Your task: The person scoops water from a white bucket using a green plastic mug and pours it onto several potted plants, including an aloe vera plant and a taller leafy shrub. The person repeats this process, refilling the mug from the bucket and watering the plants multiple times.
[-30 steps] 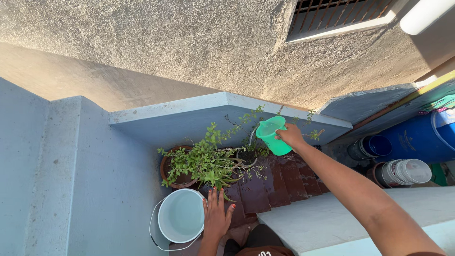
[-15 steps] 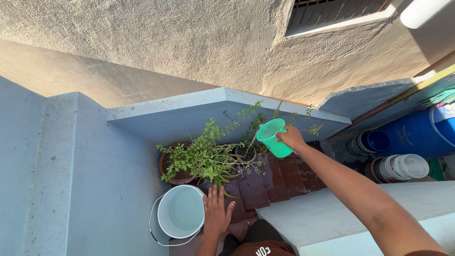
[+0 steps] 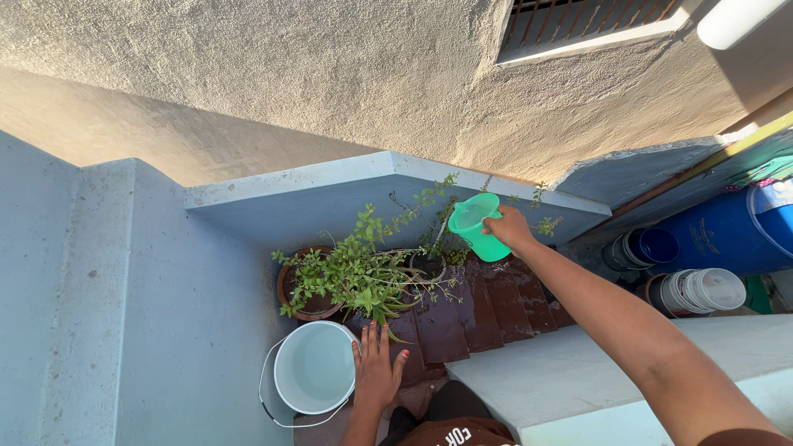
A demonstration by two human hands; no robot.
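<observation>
Foliage (image 3: 363, 277) hides the pot beneath the right hand's (image 3: 508, 229) green mug (image 3: 477, 225).

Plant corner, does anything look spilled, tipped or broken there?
Nothing broken. The red tiles beside the plant pots look dark and wet. The green mug in the right hand is tilted over the plants.

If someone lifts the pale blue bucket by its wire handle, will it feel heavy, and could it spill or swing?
The pale blue bucket looks well filled with water, so it is probably heavy for its size. Its thin wire handle lies loose at the rim, so the bucket would likely swing and slop if lifted fast. The left hand rests at its rim, which may steady it.
</observation>
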